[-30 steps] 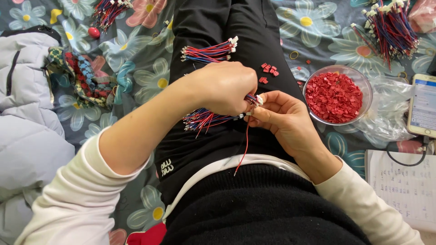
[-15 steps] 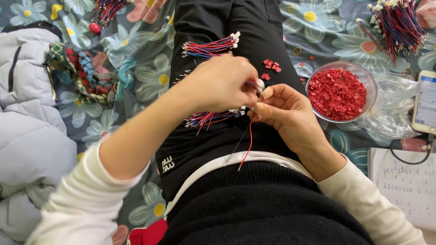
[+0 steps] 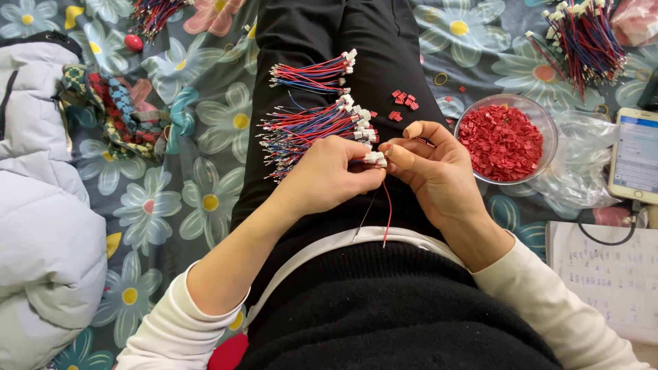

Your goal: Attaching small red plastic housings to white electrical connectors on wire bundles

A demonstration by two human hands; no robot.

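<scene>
My left hand (image 3: 329, 175) and my right hand (image 3: 432, 168) meet over my lap, both pinching a small white connector (image 3: 374, 158) with a red and a black wire (image 3: 387, 212) hanging down from it. Just beyond my left hand lies a bundle of red, blue and black wires with white connectors (image 3: 308, 127) on my black trousers. A second, smaller wire bundle (image 3: 312, 74) lies farther up the leg. A few loose red plastic pieces (image 3: 403, 103) rest on the trousers near my right fingers.
A clear bowl of red plastic pieces (image 3: 504, 140) stands right of my right hand on the flowered sheet (image 3: 205, 137). More wire bundles lie at top right (image 3: 582, 41) and top left (image 3: 154, 14). A phone (image 3: 634, 164), a notebook (image 3: 610, 277), a grey padded jacket (image 3: 34, 226) and a checkered cloth (image 3: 113, 113) surround me.
My left hand has drawn back and lower, uncovering the wire bundle on my lap. Both hands now hold the connector lower, with its wires hanging.
</scene>
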